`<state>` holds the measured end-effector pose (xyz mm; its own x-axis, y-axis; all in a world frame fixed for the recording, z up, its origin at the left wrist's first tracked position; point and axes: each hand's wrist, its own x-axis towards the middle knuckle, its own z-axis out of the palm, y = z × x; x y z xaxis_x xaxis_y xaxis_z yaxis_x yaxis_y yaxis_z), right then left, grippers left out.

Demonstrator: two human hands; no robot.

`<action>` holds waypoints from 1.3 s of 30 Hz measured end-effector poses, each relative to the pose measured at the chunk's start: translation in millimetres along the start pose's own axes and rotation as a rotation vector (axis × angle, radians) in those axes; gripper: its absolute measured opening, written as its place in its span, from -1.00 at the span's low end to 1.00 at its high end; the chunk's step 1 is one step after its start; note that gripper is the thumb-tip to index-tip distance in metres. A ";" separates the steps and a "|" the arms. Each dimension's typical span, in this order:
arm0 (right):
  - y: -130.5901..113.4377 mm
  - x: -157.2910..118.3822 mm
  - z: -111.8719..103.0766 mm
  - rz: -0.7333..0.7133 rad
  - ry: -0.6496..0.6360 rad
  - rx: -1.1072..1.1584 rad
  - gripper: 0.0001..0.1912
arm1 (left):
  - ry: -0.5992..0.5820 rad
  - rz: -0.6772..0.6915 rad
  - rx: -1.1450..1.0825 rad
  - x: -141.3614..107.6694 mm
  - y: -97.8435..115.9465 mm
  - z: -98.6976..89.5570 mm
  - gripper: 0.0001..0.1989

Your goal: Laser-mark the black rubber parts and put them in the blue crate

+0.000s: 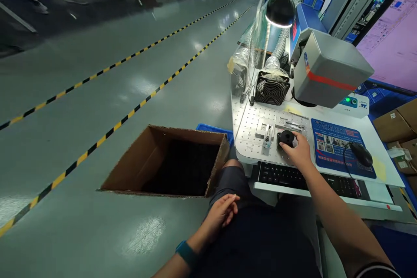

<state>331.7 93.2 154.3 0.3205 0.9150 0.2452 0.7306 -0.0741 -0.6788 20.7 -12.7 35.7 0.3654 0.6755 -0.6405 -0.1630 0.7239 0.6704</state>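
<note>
Perforated plate [247, 117] beneath the right hand [300, 151], which pinches a black cylinder [287, 138], best kept level; left hand [222, 212] empty, loosely curled.

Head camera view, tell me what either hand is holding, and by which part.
The right hand holds the round black part by its rim, at the side nearest that hand. The left hand holds nothing visible.

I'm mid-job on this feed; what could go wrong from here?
The black round part might shift on the perforated plate: only the right hand grips it, with the left hand well away. 
The right forearm crosses above the keyboard and could press keys if lowered. 
The open cardboard box sits beside the left knee, so a leg might bump it.
</note>
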 end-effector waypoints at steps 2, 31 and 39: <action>8.0 15.2 9.6 0.015 0.014 -0.017 -0.47 | 0.093 -0.041 -0.065 11.5 -17.4 -21.0 -0.50; 13.3 17.0 34.3 0.126 0.130 0.007 -0.28 | 0.067 -0.099 -0.251 29.3 -25.8 -39.2 -0.63; 14.2 17.7 38.5 0.115 0.136 -0.012 -0.42 | 0.069 -0.106 -0.259 31.2 -27.8 -39.2 -0.64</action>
<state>324.6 123.6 122.3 0.4805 0.8380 0.2586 0.6914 -0.1806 -0.6996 0.7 -6.3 -17.6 0.3311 0.5957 -0.7318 -0.3589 0.7967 0.4862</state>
